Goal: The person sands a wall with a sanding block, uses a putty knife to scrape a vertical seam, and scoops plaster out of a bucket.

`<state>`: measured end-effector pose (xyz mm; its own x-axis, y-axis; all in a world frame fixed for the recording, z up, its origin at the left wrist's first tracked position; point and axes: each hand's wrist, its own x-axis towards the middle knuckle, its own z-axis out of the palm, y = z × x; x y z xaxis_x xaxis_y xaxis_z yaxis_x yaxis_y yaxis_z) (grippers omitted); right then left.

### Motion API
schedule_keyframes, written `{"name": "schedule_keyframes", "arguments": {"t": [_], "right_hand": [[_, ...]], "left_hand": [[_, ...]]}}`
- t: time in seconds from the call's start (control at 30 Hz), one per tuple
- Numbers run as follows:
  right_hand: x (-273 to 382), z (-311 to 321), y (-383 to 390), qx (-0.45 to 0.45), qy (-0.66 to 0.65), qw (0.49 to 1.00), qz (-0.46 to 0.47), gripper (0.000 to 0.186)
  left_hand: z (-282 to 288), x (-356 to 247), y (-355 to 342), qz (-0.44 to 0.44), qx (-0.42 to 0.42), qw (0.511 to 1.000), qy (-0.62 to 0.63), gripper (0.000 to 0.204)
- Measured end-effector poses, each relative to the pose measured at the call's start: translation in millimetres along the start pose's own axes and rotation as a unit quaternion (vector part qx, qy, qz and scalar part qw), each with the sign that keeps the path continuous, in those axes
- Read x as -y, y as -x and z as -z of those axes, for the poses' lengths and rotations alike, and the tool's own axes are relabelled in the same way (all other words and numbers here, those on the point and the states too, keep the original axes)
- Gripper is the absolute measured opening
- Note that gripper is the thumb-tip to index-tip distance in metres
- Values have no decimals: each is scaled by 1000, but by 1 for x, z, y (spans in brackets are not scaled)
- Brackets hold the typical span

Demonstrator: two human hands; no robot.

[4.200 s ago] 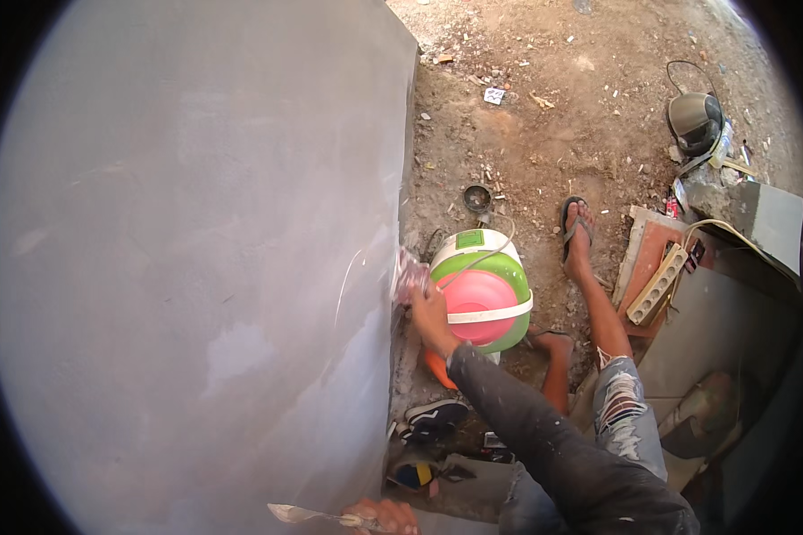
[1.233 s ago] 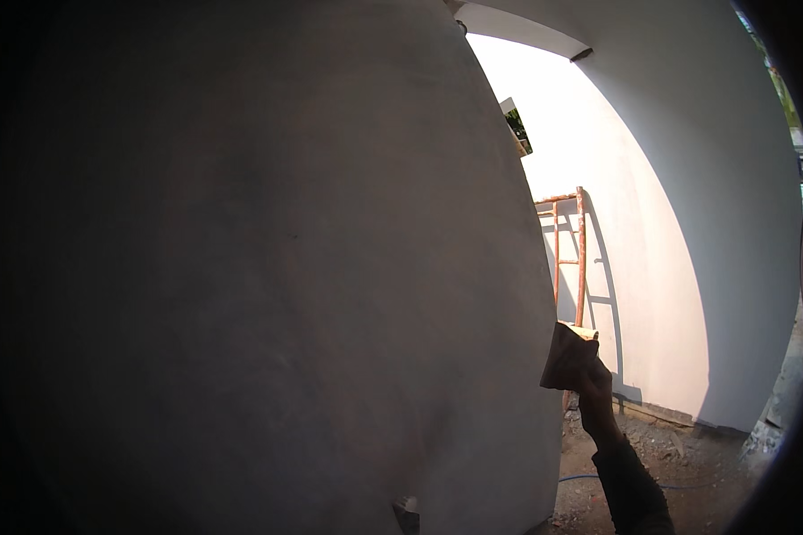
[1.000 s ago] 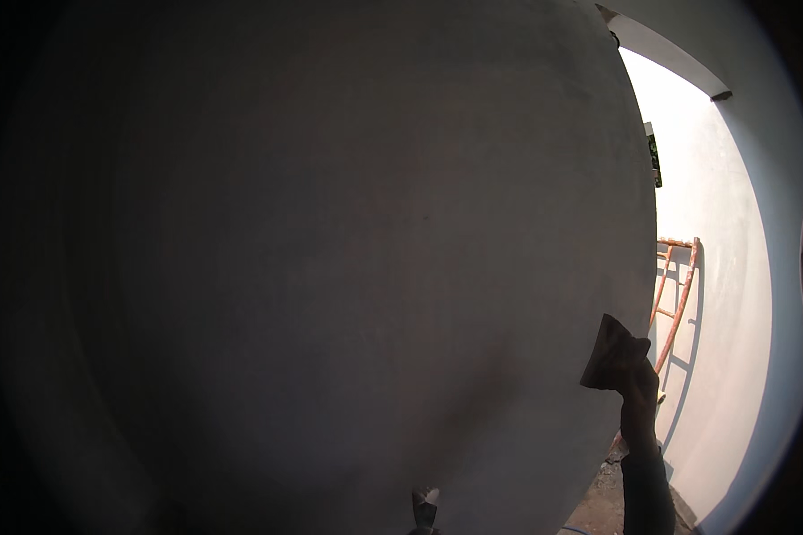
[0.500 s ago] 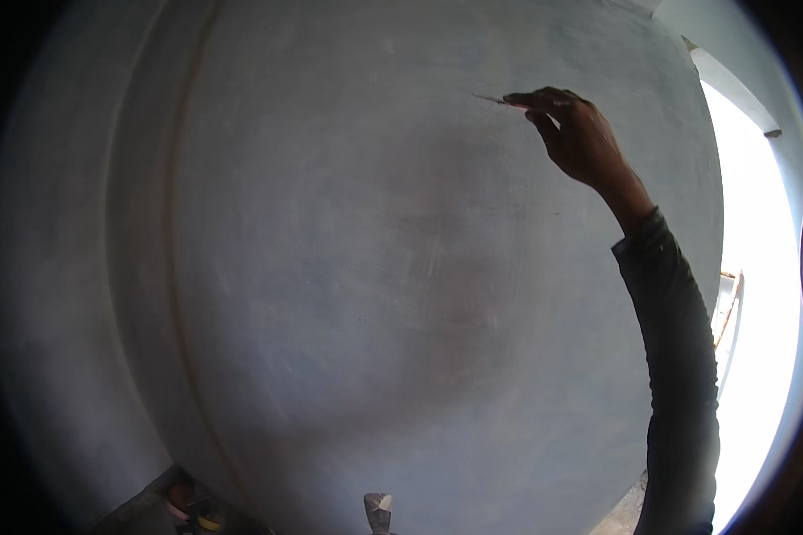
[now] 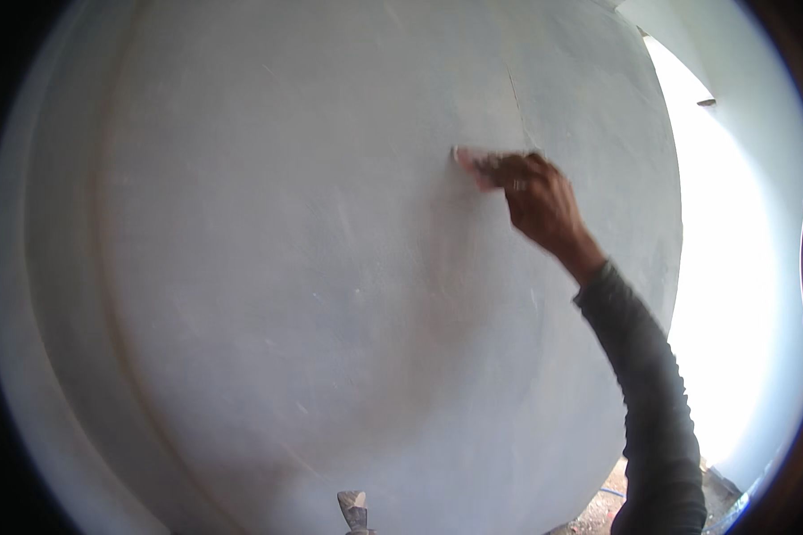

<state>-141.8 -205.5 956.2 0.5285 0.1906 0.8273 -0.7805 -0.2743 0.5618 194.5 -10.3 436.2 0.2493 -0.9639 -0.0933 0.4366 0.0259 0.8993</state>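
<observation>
My right hand point(image 5: 544, 201) is raised to the upper middle of a grey plastered wall point(image 5: 285, 267). Its fingers are closed on a thin, flat pinkish piece point(image 5: 468, 167) with a pale tip, lying against or very near the surface; motion blur hides its exact kind. A dark sleeve point(image 5: 642, 383) covers the forearm, which comes up from the lower right. My left hand does not show.
At the lower edge a grey, blunt-ended object point(image 5: 352, 510) stands up in front of the wall. Bright light fills an opening point(image 5: 723, 267) on the right. Below it is rubble-strewn floor point(image 5: 602, 504). A thin crack line point(image 5: 515, 98) runs down the upper wall.
My right hand has moved down and to the left across the wall, and the pinkish piece now turns its flat face toward me. The view has shifted rightward.
</observation>
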Motion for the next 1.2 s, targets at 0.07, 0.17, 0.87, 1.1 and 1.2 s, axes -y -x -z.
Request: {"name": "schedule_keyframes", "arguments": {"t": [0.07,0.17,0.87,1.1,1.2], "right_hand": [[90,10,75,38,-41,996,-67,44],[176,33,137,50,-10,989,-142,41],[-27,46,-43,44,80,990,-111,31],[191,70,217,148,-65,975,-153,45],[225,98,271,243,-121,946,-179,44]], "left_hand": [[46,4,20,-16,36,999,-10,37],[38,2,25,-26,115,993,29,39],[13,31,117,-13,8,988,155,34],[31,18,90,-22,55,992,110,33],[25,6,75,-21,94,989,113,33]]}}
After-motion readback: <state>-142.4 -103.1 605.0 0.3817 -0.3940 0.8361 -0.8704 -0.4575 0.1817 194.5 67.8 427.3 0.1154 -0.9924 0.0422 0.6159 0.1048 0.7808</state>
